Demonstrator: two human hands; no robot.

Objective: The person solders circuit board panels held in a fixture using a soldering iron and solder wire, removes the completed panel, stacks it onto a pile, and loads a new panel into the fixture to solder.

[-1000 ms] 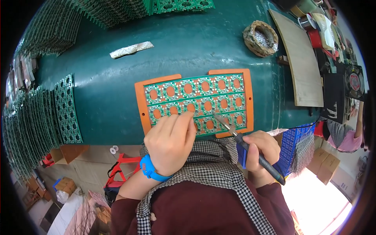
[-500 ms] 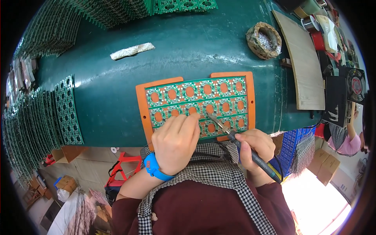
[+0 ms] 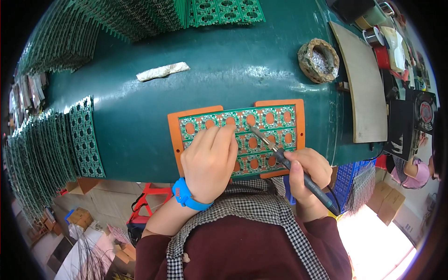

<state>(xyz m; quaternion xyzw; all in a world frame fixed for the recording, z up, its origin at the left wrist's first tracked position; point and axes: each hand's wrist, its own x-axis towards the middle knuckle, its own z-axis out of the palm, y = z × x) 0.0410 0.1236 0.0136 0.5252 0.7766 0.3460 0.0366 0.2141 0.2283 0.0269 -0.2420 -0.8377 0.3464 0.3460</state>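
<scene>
A green circuit board panel [image 3: 280, 129] with rows of round openings lies in an orange frame [image 3: 301, 120] near the table's front edge. My right hand [image 3: 310, 171] grips a soldering iron [image 3: 280, 155] like a pen. Its metal tip points to the far row of the panel, near the middle. My left hand [image 3: 207, 156], with a blue band at the wrist, hangs over the panel's left half. Its fingers are drawn together in a pinch close to the iron's tip. Whatever lies between those fingertips is hidden.
Stacked green panels [image 3: 39, 149] line the left, and more panels [image 3: 226, 11] stand at the far edge. A crumpled white strip [image 3: 163, 71] rests behind the frame. Right of it are a rough round pot [image 3: 318, 60] and a wooden board [image 3: 361, 88]. Another person [image 3: 415, 175] is at far right.
The table scene sits slightly lower in view. Relative to the panel, both hands and the iron's tip have shifted away from me, from the middle row to the far row.
</scene>
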